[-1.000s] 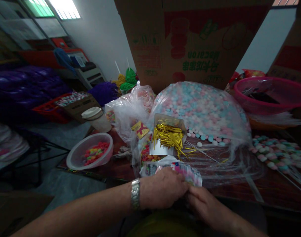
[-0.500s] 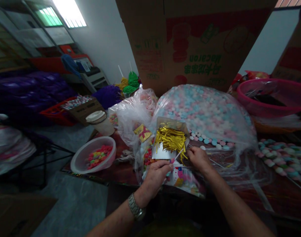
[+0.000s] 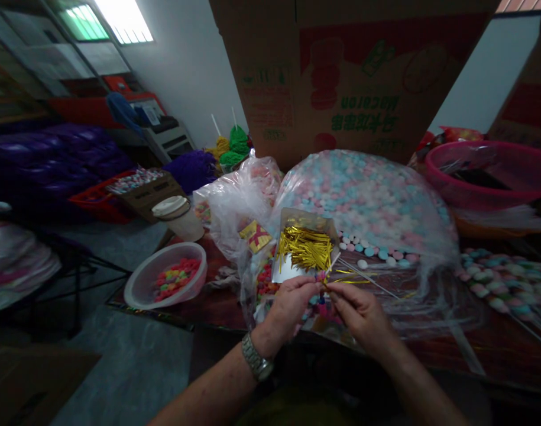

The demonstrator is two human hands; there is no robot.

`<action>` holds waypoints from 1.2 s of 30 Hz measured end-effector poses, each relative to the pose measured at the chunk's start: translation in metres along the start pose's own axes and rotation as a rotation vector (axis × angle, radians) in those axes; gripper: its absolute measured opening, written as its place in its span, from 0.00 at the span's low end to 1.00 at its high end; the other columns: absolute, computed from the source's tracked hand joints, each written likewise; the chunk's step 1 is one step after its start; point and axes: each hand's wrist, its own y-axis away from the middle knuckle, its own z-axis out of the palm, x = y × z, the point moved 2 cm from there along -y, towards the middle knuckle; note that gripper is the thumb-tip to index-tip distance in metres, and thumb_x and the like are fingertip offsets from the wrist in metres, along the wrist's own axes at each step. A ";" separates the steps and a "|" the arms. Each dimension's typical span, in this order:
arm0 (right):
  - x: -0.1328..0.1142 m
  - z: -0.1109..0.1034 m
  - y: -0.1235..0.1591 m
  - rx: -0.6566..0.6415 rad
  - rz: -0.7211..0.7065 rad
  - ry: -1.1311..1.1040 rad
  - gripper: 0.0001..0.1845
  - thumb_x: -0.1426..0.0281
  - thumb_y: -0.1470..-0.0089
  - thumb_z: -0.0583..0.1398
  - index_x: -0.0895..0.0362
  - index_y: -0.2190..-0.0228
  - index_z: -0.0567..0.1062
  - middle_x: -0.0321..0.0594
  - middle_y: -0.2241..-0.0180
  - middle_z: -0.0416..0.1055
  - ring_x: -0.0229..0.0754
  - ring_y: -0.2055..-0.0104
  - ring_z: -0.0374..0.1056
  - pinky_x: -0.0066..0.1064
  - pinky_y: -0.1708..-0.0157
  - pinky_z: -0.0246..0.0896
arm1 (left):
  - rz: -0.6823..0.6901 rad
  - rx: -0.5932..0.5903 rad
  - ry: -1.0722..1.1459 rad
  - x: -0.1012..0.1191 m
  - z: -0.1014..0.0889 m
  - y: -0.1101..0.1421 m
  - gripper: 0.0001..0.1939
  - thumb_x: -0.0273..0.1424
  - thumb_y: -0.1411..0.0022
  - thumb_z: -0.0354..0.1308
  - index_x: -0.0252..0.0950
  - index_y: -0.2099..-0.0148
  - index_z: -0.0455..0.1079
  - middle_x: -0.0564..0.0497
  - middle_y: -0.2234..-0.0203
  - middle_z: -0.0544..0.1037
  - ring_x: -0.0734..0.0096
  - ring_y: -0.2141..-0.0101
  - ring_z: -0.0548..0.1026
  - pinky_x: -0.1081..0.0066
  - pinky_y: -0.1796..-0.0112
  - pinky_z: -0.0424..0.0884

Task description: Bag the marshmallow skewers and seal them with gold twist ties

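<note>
My left hand (image 3: pixel 288 305), a metal watch on its wrist, is pinched shut on a small bagged candy stick just below a clear box of gold twist ties (image 3: pixel 306 248). My right hand (image 3: pixel 361 310) is closed beside it, its fingertips pinching a gold twist tie (image 3: pixel 347 281) that sticks out to the right. Both hands meet over a stack of printed little bags (image 3: pixel 323 313) at the table's near edge. A big clear bag of pink, blue and white candies (image 3: pixel 363 195) lies right behind the box.
A pale bowl of coloured sweets (image 3: pixel 166 281) sits at the left, a lidded cup (image 3: pixel 177 216) behind it. Finished candy sticks (image 3: pixel 501 281) lie at the right, below a pink basin (image 3: pixel 487 171). A large cardboard box (image 3: pixel 341 71) stands at the back.
Both hands rose from the bag stack at the table edge. The right hand reached to the gold ties, then came back beside the left with one tie pinched.
</note>
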 end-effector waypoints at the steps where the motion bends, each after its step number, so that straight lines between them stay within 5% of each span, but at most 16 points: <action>1: -0.003 0.005 0.003 0.050 -0.043 -0.005 0.19 0.63 0.43 0.52 0.58 0.56 0.75 0.43 0.67 0.74 0.40 0.68 0.69 0.29 0.68 0.66 | 0.022 -0.025 -0.013 0.000 0.005 0.002 0.07 0.33 0.53 0.57 0.33 0.73 0.69 0.55 0.82 0.69 0.80 0.84 0.64 0.80 0.85 0.53; 6: -0.002 0.009 0.006 -0.022 -0.036 0.041 0.27 0.68 0.42 0.50 0.57 0.41 0.60 0.37 0.70 0.70 0.36 0.72 0.65 0.26 0.70 0.63 | 0.047 -0.181 -0.165 0.000 0.009 0.012 0.06 0.31 0.48 0.52 0.33 0.73 0.66 0.58 0.84 0.63 0.84 0.86 0.58 0.83 0.86 0.51; 11: -0.005 -0.001 0.008 -0.046 0.018 0.196 0.31 0.71 0.44 0.49 0.60 0.39 0.54 0.37 0.73 0.70 0.37 0.74 0.64 0.27 0.71 0.61 | 0.021 -0.347 -0.309 -0.008 0.001 0.017 0.17 0.43 0.44 0.53 0.34 0.61 0.67 0.58 0.81 0.64 0.83 0.87 0.59 0.82 0.89 0.57; 15: 0.002 0.011 0.019 0.152 -0.022 0.337 0.29 0.69 0.44 0.49 0.61 0.41 0.57 0.40 0.74 0.71 0.41 0.74 0.66 0.31 0.72 0.61 | 0.004 -0.211 -0.184 -0.016 0.007 0.013 0.17 0.44 0.46 0.55 0.33 0.64 0.68 0.60 0.86 0.61 0.82 0.90 0.56 0.82 0.92 0.54; 18: 0.007 0.013 0.030 0.414 -0.049 0.181 0.30 0.64 0.43 0.53 0.62 0.42 0.56 0.37 0.76 0.69 0.41 0.75 0.67 0.30 0.72 0.63 | 0.007 -0.206 -0.027 -0.015 0.010 0.012 0.16 0.42 0.49 0.57 0.33 0.68 0.68 0.60 0.89 0.61 0.81 0.92 0.55 0.80 0.94 0.52; 20: 0.004 0.008 0.034 0.322 -0.037 0.037 0.24 0.63 0.43 0.55 0.59 0.47 0.63 0.34 0.78 0.67 0.39 0.75 0.66 0.28 0.73 0.63 | -0.067 -0.336 0.038 -0.014 0.010 0.013 0.14 0.39 0.53 0.60 0.31 0.72 0.68 0.57 0.90 0.64 0.80 0.92 0.58 0.80 0.94 0.54; 23: -0.012 -0.005 0.033 -0.086 -0.154 -0.002 0.10 0.65 0.41 0.55 0.56 0.61 0.73 0.35 0.74 0.69 0.37 0.71 0.67 0.26 0.67 0.63 | -0.255 -0.550 0.166 -0.013 0.010 0.017 0.13 0.32 0.61 0.64 0.30 0.74 0.67 0.52 0.86 0.71 0.76 0.86 0.68 0.78 0.87 0.66; 25: -0.020 -0.013 0.031 -0.217 -0.257 0.031 0.09 0.67 0.40 0.55 0.56 0.68 0.74 0.34 0.75 0.69 0.35 0.72 0.66 0.23 0.68 0.61 | -0.313 -0.641 0.279 -0.010 0.011 0.019 0.17 0.30 0.63 0.66 0.31 0.69 0.67 0.52 0.82 0.73 0.73 0.81 0.72 0.75 0.81 0.72; 28: -0.021 -0.016 0.027 -0.055 -0.358 0.189 0.13 0.69 0.40 0.55 0.57 0.77 0.68 0.32 0.80 0.66 0.32 0.78 0.62 0.21 0.76 0.55 | -0.249 -0.539 0.287 -0.005 0.014 0.021 0.21 0.31 0.58 0.67 0.35 0.61 0.63 0.56 0.81 0.72 0.75 0.82 0.71 0.77 0.82 0.69; 32: -0.017 -0.010 0.026 0.235 -0.467 0.518 0.11 0.73 0.39 0.51 0.58 0.74 0.66 0.35 0.79 0.65 0.35 0.77 0.63 0.25 0.77 0.54 | 0.054 -0.274 0.053 0.003 0.017 0.020 0.22 0.37 0.49 0.63 0.39 0.55 0.59 0.60 0.82 0.69 0.81 0.87 0.62 0.81 0.85 0.58; 36: -0.028 -0.012 0.029 0.385 -0.612 0.770 0.08 0.76 0.41 0.50 0.60 0.70 0.67 0.40 0.77 0.66 0.39 0.74 0.63 0.30 0.73 0.53 | 0.438 -0.029 -0.261 0.013 0.020 0.022 0.31 0.43 0.51 0.64 0.38 0.48 0.59 0.49 0.65 0.74 0.70 0.67 0.72 0.71 0.65 0.68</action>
